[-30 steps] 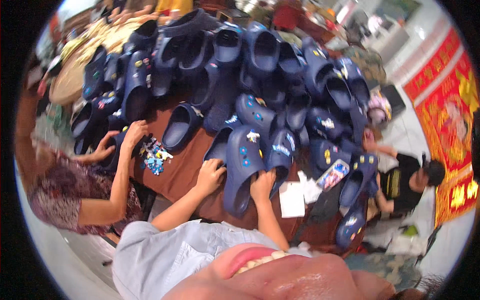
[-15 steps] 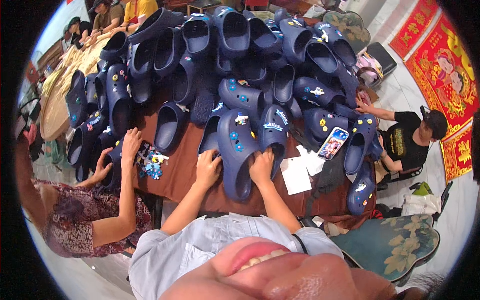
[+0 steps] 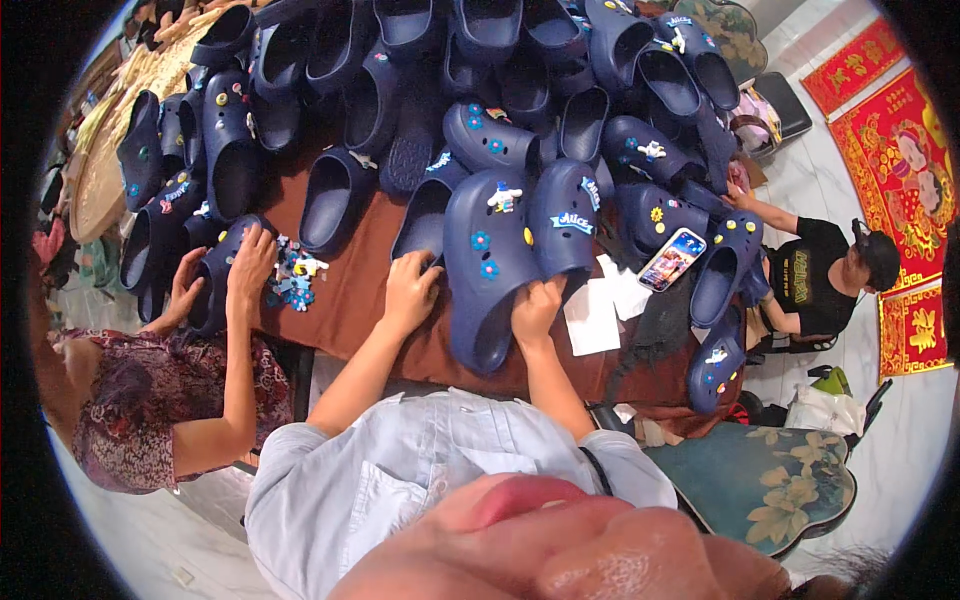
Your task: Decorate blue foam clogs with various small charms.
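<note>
A large navy clog [image 3: 490, 265] decorated with small charms lies on a brown tabletop [image 3: 345, 300], directly in front of the person. The left hand [image 3: 408, 292] rests with fingers curled against the clog's left edge; the right hand [image 3: 537, 310] grips its right edge near the heel. A second decorated clog [image 3: 565, 220] touches it on the right. Dozens more navy clogs [image 3: 400, 80] crowd the tabletop beyond. White paper sheets [image 3: 600, 305] and a phone [image 3: 671, 259] lie just right of the right hand. At left, another person's hands [image 3: 250, 265] hold a clog beside a pile of charms [image 3: 292, 280].
</note>
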### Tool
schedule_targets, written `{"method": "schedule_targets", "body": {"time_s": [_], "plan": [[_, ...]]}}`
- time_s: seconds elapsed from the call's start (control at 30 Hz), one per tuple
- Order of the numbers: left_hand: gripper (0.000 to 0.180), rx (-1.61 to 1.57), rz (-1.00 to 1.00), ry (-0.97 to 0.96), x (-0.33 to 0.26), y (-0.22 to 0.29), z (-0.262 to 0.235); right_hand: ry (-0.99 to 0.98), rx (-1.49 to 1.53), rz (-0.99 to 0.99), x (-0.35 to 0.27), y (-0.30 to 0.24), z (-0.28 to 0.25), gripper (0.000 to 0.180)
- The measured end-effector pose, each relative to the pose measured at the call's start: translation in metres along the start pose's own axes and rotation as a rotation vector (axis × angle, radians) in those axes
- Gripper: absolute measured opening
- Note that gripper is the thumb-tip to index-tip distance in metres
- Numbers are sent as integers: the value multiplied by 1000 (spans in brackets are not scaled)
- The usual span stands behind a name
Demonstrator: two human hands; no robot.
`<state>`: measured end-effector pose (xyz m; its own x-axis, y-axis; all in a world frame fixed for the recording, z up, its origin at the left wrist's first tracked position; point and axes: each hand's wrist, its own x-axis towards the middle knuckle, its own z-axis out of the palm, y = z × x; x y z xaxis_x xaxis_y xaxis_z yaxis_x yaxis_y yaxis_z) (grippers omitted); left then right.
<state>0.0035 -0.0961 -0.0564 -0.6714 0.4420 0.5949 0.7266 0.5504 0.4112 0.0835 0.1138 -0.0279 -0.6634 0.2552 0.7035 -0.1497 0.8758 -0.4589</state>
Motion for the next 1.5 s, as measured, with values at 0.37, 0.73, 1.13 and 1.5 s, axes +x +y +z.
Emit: {"method": "schedule_targets", "body": {"time_s": [0.37,0.73,1.13,1.5], "plan": [[27,-2,-17,8,3,5,-5,303,556,199,114,41,-71,40],[20,13,4,42,2,6,-4,198,-507,-193,478,138,-80,31],[22,6,-38,-34,4,12,-9,-462,-506,9,566,206,4,56],[26,26,-8,10,5,10,-7,-623,-239,-122,551,200,-7,53]]}}
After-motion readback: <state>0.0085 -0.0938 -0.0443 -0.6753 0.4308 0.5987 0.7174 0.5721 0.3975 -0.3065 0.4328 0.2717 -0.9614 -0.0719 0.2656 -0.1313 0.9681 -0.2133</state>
